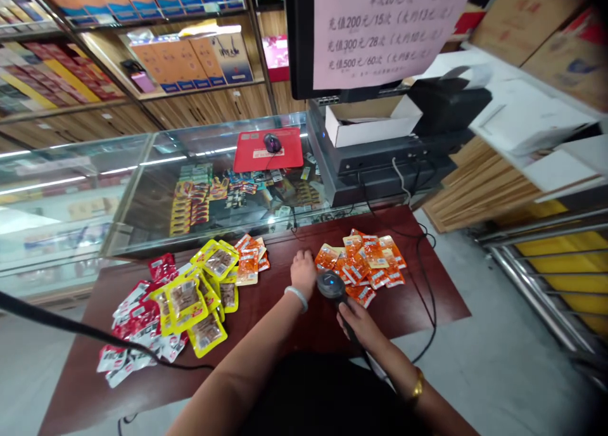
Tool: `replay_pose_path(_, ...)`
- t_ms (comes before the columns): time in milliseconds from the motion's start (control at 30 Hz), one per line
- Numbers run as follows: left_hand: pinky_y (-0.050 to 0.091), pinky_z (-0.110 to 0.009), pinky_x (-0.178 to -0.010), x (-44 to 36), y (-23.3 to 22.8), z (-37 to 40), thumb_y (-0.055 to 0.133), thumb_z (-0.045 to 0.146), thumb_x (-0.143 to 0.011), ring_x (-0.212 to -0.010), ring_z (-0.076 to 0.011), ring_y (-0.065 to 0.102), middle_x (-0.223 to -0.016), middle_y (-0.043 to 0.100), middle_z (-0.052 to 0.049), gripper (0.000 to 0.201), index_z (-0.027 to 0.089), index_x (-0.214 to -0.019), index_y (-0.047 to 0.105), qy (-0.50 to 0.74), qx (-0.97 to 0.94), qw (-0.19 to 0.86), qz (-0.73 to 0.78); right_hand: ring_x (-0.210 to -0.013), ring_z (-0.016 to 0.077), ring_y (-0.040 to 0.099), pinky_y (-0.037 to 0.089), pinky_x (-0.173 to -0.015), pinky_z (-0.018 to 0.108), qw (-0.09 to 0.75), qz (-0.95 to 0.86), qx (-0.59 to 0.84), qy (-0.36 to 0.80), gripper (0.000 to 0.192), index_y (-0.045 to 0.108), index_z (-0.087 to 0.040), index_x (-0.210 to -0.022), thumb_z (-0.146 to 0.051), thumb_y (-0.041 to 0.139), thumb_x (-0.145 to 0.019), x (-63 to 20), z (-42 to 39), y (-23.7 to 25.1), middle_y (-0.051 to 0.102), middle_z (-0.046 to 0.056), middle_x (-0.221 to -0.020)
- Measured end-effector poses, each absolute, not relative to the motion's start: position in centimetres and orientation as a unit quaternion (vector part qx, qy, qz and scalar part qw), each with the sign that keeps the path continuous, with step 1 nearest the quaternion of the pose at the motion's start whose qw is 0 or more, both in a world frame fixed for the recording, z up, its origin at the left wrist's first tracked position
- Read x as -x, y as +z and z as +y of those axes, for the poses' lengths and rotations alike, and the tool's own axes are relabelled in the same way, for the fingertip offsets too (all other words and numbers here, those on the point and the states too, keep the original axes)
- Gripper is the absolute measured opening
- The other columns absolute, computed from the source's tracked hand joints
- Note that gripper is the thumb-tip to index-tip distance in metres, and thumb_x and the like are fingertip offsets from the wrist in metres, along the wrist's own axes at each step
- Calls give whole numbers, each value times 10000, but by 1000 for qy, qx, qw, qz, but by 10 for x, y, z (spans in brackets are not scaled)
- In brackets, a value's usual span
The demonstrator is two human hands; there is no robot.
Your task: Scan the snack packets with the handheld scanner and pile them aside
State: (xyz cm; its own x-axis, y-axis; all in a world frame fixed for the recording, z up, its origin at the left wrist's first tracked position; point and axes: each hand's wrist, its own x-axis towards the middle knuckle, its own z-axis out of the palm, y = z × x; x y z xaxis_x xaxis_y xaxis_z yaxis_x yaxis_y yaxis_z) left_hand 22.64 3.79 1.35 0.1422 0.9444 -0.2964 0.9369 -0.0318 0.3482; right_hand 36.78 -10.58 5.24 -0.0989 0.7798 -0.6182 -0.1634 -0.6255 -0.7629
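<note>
Head view showed your right hand (361, 325) clamped on the barcode scanner (331, 285), touching the orange packets (363, 263). Your left hand (303, 270) lay flat, fingers together, just left of those packets.

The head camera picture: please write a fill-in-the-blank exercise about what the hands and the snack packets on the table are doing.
1. The right hand holds a black handheld ____ by its handle.
2. The left hand rests on the dark red table beside a pile of ____ packets.
3. The yellow packets lie to the ____ of the left hand.
4. A mouse sits on a ____ pad on the glass counter.

Missing words: scanner; orange; left; red
</note>
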Motion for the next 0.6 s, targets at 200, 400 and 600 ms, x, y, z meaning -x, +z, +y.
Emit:
replay_pose_path(200, 447, -345, -911, -235, 23, 38, 698, 337, -823, -1119, -283, 589, -1177, 616, -170, 363, 140, -1106, 584, -47, -732, 230, 639, -362, 54, 395, 309, -365, 192, 359, -236, 602, 673, 669, 436, -229, -760, -857, 627, -637, -379, -113, 55, 498, -97, -531)
replay_pose_path(400, 438, -273, -796, -199, 18, 18, 615, 262, -888, -978, -218, 676, -1006, 714, -105, 254, 181, -1120, 552, -20, -698, 335, 632, -394, 56, 407, 323, -392, 191, 370, -253, 587, 674, 622, 445, -225, -762, -816, 626, -694, -368, -103, 61, 494, -89, -554)
replay_pose_path(600, 402, -248, -688, -154, 12, -15, 676, 316, -862, -869, -201, 685, -941, 718, -78, 233, 186, -1010, 553, 32, -653, 353, 669, -397, 72, 396, 318, -392, 204, 340, -319, 544, 697, 550, 465, -234, -847, -768, 580, -786, -347, -86, 63, 484, -89, -570)
